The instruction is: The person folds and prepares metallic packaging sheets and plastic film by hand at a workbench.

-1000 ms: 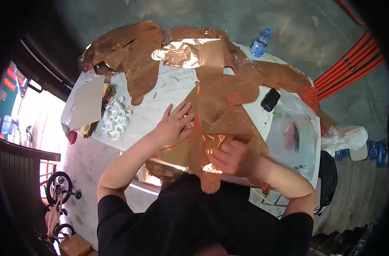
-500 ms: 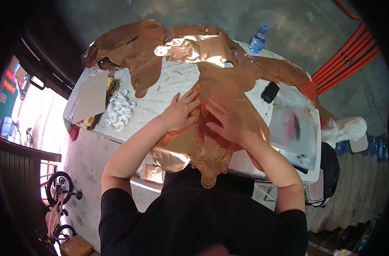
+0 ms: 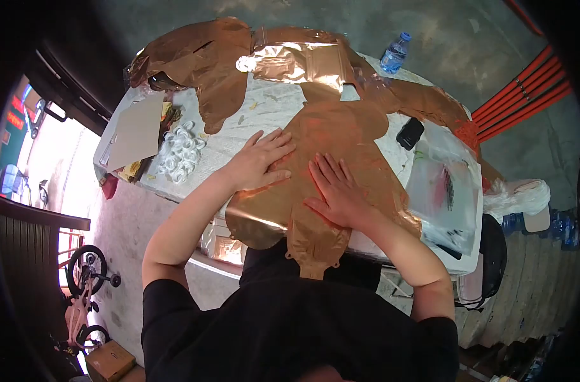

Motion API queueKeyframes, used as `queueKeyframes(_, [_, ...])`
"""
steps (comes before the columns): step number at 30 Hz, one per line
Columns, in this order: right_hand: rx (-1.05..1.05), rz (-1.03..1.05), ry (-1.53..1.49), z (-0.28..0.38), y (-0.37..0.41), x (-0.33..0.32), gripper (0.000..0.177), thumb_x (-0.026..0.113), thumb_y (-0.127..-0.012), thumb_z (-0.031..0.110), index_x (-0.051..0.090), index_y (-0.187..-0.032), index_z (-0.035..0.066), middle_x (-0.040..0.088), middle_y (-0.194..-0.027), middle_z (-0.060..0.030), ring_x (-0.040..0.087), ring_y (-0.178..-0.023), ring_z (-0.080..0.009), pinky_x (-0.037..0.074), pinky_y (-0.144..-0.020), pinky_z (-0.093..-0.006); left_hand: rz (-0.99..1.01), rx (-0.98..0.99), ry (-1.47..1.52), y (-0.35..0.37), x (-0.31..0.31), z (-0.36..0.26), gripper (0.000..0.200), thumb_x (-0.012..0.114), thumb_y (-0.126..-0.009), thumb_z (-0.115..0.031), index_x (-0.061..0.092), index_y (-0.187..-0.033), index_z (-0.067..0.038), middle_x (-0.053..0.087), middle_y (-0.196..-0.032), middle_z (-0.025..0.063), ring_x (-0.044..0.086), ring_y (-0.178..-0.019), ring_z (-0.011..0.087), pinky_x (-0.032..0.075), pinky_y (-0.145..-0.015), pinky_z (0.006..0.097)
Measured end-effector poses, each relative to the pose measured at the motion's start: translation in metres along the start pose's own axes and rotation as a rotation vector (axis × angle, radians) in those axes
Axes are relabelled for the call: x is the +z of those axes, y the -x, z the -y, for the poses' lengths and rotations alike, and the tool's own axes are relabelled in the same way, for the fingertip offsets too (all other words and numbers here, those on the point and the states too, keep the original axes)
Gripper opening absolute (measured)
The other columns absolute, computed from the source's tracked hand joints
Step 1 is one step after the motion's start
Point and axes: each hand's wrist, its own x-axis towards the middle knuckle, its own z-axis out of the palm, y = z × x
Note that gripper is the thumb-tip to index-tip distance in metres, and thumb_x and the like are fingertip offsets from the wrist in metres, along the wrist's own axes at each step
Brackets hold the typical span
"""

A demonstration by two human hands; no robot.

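Note:
A large copper-coloured foil sheet (image 3: 341, 127), shaped with rounded lobes, lies over the near middle of the white table (image 3: 264, 102), its narrow tabbed end hanging past the front edge. My left hand (image 3: 261, 160) rests flat with fingers spread on the foil's left side. On its middle lies my right hand (image 3: 338, 194), palm down, fingers stretched and slightly apart. Neither hand grips anything. More copper foil (image 3: 220, 70) lies along the table's far side, with a shiny folded foil piece (image 3: 296, 62) among it.
White curled rings (image 3: 178, 153) and a grey card (image 3: 136, 134) lie at the left. A black object (image 3: 410, 134), clear plastic bags (image 3: 443, 191) and a water bottle (image 3: 395, 53) are at the right. Red poles (image 3: 519, 95) stand beyond; a bicycle (image 3: 83, 293) is lower left.
My hands have moved slightly apart, the right one now lying flatter. The foil between them looks smoother and more spread out. The view has shifted a little.

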Motion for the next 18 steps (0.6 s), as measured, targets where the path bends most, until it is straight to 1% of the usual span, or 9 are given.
queueKeyframes(8, [0.007, 0.03, 0.016, -0.001, -0.007, -0.003, 0.076, 0.05, -0.088, 0.048, 0.025, -0.142, 0.001, 0.02, -0.149, -0.0197, 0.016, -0.139, -0.0342, 0.012, -0.112, -0.0501, -0.005, 0.006, 0.005, -0.006, -0.002, 0.008, 0.063, 0.057, -0.084, -0.047, 0.044, -0.135, -0.012, 0.036, -0.144, 0.0119, 0.027, -0.137, 0.0273, 0.018, -0.112, 0.0469])
queueKeyframes(10, [0.005, 0.014, 0.015, -0.003, -0.007, -0.002, 0.075, 0.049, -0.088, 0.049, 0.025, -0.143, 0.003, 0.02, -0.149, -0.0189, 0.016, -0.139, -0.0335, 0.012, -0.112, -0.0503, 0.046, 0.004, 0.026, -0.007, -0.006, 0.008, 0.064, 0.058, -0.085, -0.043, 0.04, -0.138, -0.013, 0.033, -0.146, 0.0113, 0.025, -0.138, 0.0282, 0.017, -0.111, 0.0492])
queueKeyframes(18, [0.018, 0.036, 0.024, -0.003, -0.004, -0.006, 0.075, 0.05, -0.088, 0.049, 0.024, -0.144, 0.004, 0.02, -0.15, -0.0174, 0.016, -0.14, -0.032, 0.011, -0.112, -0.0502, 0.03, 0.032, 0.027, -0.008, -0.002, 0.016, 0.065, 0.06, -0.083, -0.043, 0.04, -0.138, -0.013, 0.033, -0.146, 0.0111, 0.026, -0.137, 0.0277, 0.017, -0.111, 0.0491])
